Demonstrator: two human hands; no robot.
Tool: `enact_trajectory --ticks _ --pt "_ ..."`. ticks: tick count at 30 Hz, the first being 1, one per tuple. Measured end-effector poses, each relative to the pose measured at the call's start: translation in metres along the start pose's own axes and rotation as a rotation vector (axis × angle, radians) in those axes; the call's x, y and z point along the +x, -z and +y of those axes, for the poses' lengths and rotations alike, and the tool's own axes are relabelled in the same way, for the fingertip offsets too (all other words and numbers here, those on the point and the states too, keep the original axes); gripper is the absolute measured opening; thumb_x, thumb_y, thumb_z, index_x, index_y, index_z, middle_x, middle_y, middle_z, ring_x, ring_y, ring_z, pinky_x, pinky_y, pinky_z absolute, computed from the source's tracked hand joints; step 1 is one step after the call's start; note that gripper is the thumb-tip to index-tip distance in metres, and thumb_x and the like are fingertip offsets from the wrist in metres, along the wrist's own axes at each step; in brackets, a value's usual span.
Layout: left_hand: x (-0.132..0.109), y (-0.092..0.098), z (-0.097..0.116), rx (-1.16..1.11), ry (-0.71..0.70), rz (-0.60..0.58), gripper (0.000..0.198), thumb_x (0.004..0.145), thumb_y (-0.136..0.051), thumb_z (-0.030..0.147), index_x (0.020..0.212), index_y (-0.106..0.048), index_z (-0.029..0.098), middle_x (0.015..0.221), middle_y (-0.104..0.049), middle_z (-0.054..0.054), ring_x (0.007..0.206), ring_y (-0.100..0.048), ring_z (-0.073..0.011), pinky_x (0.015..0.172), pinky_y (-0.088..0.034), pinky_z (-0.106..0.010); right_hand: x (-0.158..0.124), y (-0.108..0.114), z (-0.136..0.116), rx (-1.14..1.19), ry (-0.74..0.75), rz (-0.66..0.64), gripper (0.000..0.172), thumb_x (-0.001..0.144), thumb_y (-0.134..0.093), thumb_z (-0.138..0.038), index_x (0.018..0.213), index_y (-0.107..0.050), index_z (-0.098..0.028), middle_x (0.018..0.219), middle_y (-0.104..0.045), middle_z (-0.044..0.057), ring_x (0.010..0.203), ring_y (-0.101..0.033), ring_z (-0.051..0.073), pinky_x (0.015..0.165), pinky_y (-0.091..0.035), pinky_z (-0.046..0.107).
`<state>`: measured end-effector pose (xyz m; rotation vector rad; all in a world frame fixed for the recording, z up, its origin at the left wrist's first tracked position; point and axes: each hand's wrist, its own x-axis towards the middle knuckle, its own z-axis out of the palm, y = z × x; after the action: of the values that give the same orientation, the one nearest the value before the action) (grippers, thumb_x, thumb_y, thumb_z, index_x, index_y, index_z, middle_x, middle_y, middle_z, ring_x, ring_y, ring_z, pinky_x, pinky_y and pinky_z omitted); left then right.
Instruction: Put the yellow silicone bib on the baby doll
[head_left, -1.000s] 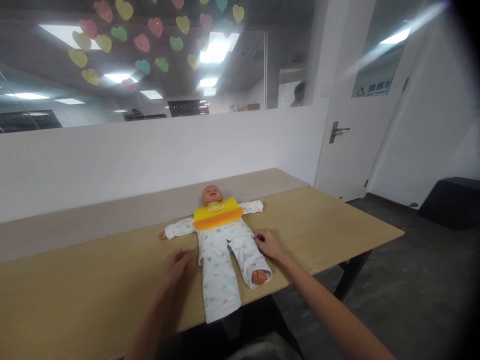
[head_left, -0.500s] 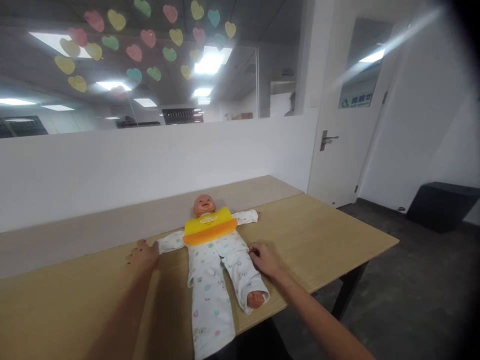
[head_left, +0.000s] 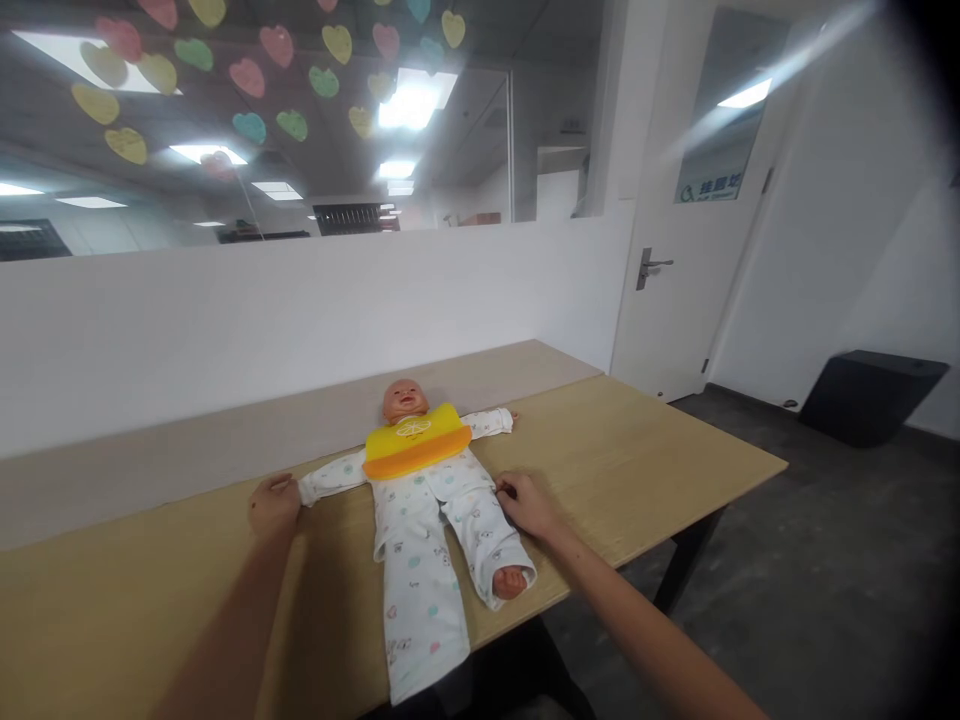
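Note:
A baby doll [head_left: 420, 545] lies on its back on the wooden table, arms spread, dressed in white patterned clothes. A yellow bib [head_left: 415, 437] with an orange lower pocket covers its chest. At the end of the doll's sleeve on the left, my left hand [head_left: 274, 503] is closed, its fingers curled around the doll's hand, which is hidden. My right hand [head_left: 527, 503] rests beside the doll's thigh, fingers curled against the trousers; whether they pinch cloth is hidden. One bare foot [head_left: 509, 582] shows from the trouser leg on the right; the other leg's cuff hangs past the table edge.
The wooden table [head_left: 637, 450] meets a low white wall with a window above, dotted with heart-shaped notes [head_left: 247, 77]. To the right are a white door [head_left: 667, 320] and a black box-like object [head_left: 870, 397] on the dark floor.
My left hand's spread fingers have curled in at the doll's hand. My right hand keeps its place by the trousers. The view has shifted slightly.

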<state>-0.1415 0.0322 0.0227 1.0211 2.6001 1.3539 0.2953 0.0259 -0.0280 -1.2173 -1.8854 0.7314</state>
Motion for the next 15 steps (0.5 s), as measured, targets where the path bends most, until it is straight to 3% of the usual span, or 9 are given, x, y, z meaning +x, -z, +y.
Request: enact_trajectory --ticks 7,11,15 --pt "-0.030 0.001 -0.015 0.020 -0.006 0.075 0.051 0.081 -0.055 0.040 0.121 -0.059 0.010 0.115 -0.069 -0.022 0.115 -0.061 -0.0375 0.096 -0.047 -0.046 0.001 0.001 -0.001 0.011 -0.002 0.014 0.014 0.076 -0.048 -0.014 0.075 -0.062 -0.015 0.079 -0.067 0.006 0.074 -0.058 0.016 0.070 -0.037 0.025" --pt "-0.030 0.001 -0.014 0.070 -0.089 0.103 0.047 0.081 -0.054 0.038 0.117 -0.063 0.009 0.111 -0.070 -0.022 0.111 -0.063 -0.0370 0.094 -0.048 -0.045 0.011 0.000 0.005 0.087 -0.022 0.042 0.012 0.074 -0.051 -0.015 0.073 -0.064 -0.015 0.076 -0.067 0.004 0.072 -0.057 0.016 0.069 -0.037 0.025" --pt "-0.025 0.001 -0.001 0.106 -0.160 0.089 0.040 0.079 -0.050 0.031 0.107 -0.070 0.010 0.100 -0.072 -0.020 0.102 -0.065 -0.0366 0.089 -0.049 -0.045 0.038 -0.001 0.018 0.135 -0.047 0.080 0.013 0.072 -0.051 -0.017 0.069 -0.064 -0.016 0.073 -0.067 0.003 0.069 -0.057 0.016 0.066 -0.039 0.024"
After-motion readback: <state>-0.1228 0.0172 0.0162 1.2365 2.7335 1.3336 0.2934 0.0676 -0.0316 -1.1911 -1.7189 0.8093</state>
